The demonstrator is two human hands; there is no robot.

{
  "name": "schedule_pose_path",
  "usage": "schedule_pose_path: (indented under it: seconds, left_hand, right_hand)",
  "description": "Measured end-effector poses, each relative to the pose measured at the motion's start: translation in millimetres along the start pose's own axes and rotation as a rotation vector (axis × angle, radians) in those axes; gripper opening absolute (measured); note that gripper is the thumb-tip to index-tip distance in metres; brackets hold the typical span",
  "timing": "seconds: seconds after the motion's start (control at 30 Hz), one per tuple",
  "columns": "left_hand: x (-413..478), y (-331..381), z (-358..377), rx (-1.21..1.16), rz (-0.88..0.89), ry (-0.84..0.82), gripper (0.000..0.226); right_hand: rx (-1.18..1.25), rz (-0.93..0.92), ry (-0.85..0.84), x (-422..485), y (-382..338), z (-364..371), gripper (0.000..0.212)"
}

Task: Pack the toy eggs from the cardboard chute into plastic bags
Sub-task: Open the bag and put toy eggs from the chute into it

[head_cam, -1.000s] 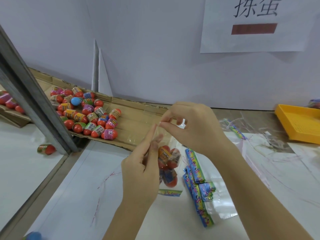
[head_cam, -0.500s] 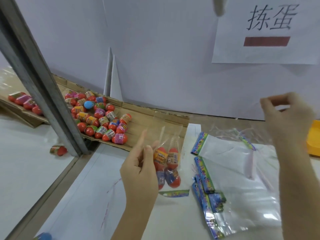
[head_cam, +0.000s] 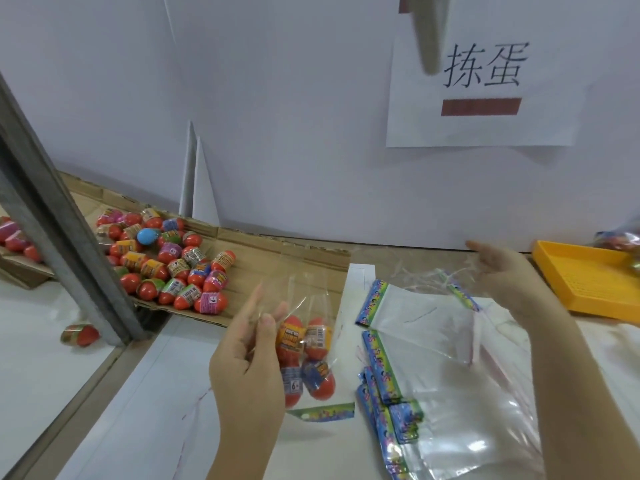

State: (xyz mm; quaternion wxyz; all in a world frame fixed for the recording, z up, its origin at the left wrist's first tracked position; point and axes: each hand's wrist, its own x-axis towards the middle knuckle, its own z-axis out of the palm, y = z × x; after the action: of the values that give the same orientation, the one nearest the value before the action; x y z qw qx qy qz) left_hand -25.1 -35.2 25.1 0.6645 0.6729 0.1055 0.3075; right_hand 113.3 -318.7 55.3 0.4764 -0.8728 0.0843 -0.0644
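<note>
While the left hand [head_cam: 247,362] fingers pinch the filled bag [head_cam: 311,341], right hand [head_cam: 502,271] fingers seem loosely spread.

Brown cardboard chute [head_cam: 277,251], rear left, bears a heap of red plastic toy eggs [head_cam: 166,268]; before its right end, the left hand [head_cam: 247,368] pinches a clear plastic bag [head_cam: 306,344] containing eggs; empty clear bags [head_cam: 443,358] lie right of it, yellow plastic tray [head_cam: 581,282] far right.

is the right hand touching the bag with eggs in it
Apart. Head view: the right hand is near the yellow tray, empty bags lying between it and the egg bag the left hand pinches.
</note>
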Motion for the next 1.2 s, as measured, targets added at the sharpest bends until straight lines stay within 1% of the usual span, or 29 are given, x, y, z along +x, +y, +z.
schedule_pose_path:
  seconds: [0.07, 0.1, 0.17, 0.2, 0.23, 0.27, 0.3, 0.33, 0.37, 0.4, 0.47, 0.5, 0.53, 0.6, 0.63, 0.67, 0.7, 0.8, 0.83, 0.87, 0.9, 0.93, 0.97, 1.0, 1.03, 1.07, 1.1, 1.13, 1.2]
  left_hand:
    - [-0.6, -2.6, 1.0, 0.009, 0.003, -0.013, 0.036]
    - [-0.1, -3.7, 1.6, 0.012, 0.004, -0.020, 0.036]
    - [0.5, -4.7, 2.1, 0.012, -0.003, -0.025, 0.037]
    - [1.3, -5.3, 1.9, 0.011, -0.003, -0.024, 0.036]
    - [1.2, -6.1, 1.5, 0.006, -0.002, -0.021, 0.035]
    - [1.2, -6.5, 1.2, -0.003, 0.000, -0.015, 0.035]
    - [1.1, -6.7, 1.2, -0.012, 0.000, -0.009, 0.034]
    - [1.0, -6.4, 1.4, -0.018, -0.002, -0.008, 0.035]
    - [1.1, -6.0, 1.6, -0.025, -0.008, -0.011, 0.035]
    - [1.0, -5.9, 1.9, -0.035, -0.021, -0.012, 0.034]
    - [0.2, -6.3, 2.1, -0.057, -0.053, -0.015, 0.033]
    - [-1.1, -5.5, 2.5, -0.065, -0.070, -0.016, 0.033]
    - [-2.9, -4.3, 3.1, -0.076, -0.088, -0.011, 0.033]
    - [-4.4, -2.2, 5.0, -0.117, -0.117, 0.010, 0.033]
    - [-5.4, -1.2, 6.4, -0.137, -0.131, 0.013, 0.032]
    - [-6.1, 0.8, 8.1, -0.156, -0.144, 0.014, 0.031]
    - [-6.7, 3.3, 9.6, -0.172, -0.153, 0.013, 0.030]
    - [-9.6, 7.6, 16.3, -0.192, -0.162, -0.004, 0.029]
    - [-11.4, 9.5, 18.8, -0.198, -0.162, -0.015, 0.029]
    - [-13.5, 12.1, 21.4, -0.209, -0.161, -0.033, 0.028]
    - [-15.9, 13.9, 24.5, -0.223, -0.164, -0.051, 0.028]
    - [-18.6, 15.3, 28.5, -0.243, -0.173, -0.064, 0.028]
    - [-21.2, 17.1, 32.7, -0.270, -0.188, -0.080, 0.028]
    - [-23.2, 19.8, 37.2, -0.302, -0.205, -0.100, 0.027]
    - [-24.7, 22.4, 42.2, -0.326, -0.217, -0.129, 0.026]
    - [-25.7, 24.3, 47.6, -0.332, -0.216, -0.162, 0.025]
    - [-26.9, 25.5, 53.0, -0.320, -0.205, -0.199, 0.023]
    - [-28.7, 26.5, 58.3, -0.308, -0.197, -0.235, 0.024]
    - [-33.6, 23.4, 66.0, -0.317, -0.217, -0.281, 0.029]
  right_hand:
    - [-0.421, -0.075, -0.058, 0.0, -1.8, 2.5, 0.072]
    - [-0.493, -0.066, -0.140, -0.7, -1.3, 1.3, 0.078]
    - [-0.381, 0.011, -0.394, -8.1, -2.9, -7.9, 0.090]
    - [-0.276, -0.012, -0.491, -13.9, -8.6, -14.3, 0.093]
    - [-0.109, -0.061, -0.523, -15.6, -11.7, -19.7, 0.090]
    - [0.053, -0.084, -0.498, -17.3, -12.8, -26.2, 0.079]
    - [0.185, -0.052, -0.386, -17.4, -13.8, -32.4, 0.064]
    - [0.140, -0.030, -0.253, -20.4, -16.8, -37.7, 0.047]
    - [0.029, -0.025, -0.169, -22.2, -16.1, -37.3, 0.027]
    - [-0.058, -0.014, -0.196, -24.7, -12.8, -37.1, 0.016]
    - [-0.009, -0.081, -0.533, -31.6, -8.9, -34.0, 0.020]
    - [0.096, -0.121, -0.567, -32.7, -5.2, -31.1, 0.028]
    - [0.170, -0.079, -0.613, -34.0, -1.5, -30.1, 0.033]
    - [0.237, 0.097, -0.590, -38.2, -2.9, -31.0, 0.032]
    - [0.292, 0.105, -0.610, -35.6, -2.2, -34.0, 0.032]
    - [0.420, 0.123, -0.643, -34.4, -9.5, -38.8, 0.033]
    - [0.462, 0.151, -0.639, -32.2, -13.4, -42.7, 0.034]
    - [0.018, 0.149, -0.544, -39.4, -25.6, -48.5, 0.040]
    - [0.044, 0.115, -0.565, -43.1, -28.7, -50.1, 0.040]
    - [0.141, 0.038, -0.594, -47.4, -34.3, -52.0, 0.035]
    - [0.349, -0.024, -0.609, -52.9, -36.4, -52.2, 0.030]
    - [0.501, -0.084, -0.553, -62.2, -38.7, -49.3, 0.028]
    - [0.561, -0.156, -0.471, -72.4, -37.6, -43.6, 0.030]
    - [0.527, -0.202, -0.423, -82.8, -35.8, -35.3, 0.038]
    - [0.470, -0.204, -0.431, -94.4, -33.3, -24.0, 0.050]
    - [0.456, -0.179, -0.486, -106.1, -30.2, -12.9, 0.058]
    - [0.482, -0.152, -0.544, -114.4, -25.8, -3.1, 0.060]
    - [0.537, -0.124, -0.568, -120.0, -21.6, 4.2, 0.058]
    - [0.679, -0.095, -0.522, -124.7, -15.3, 12.9, 0.044]
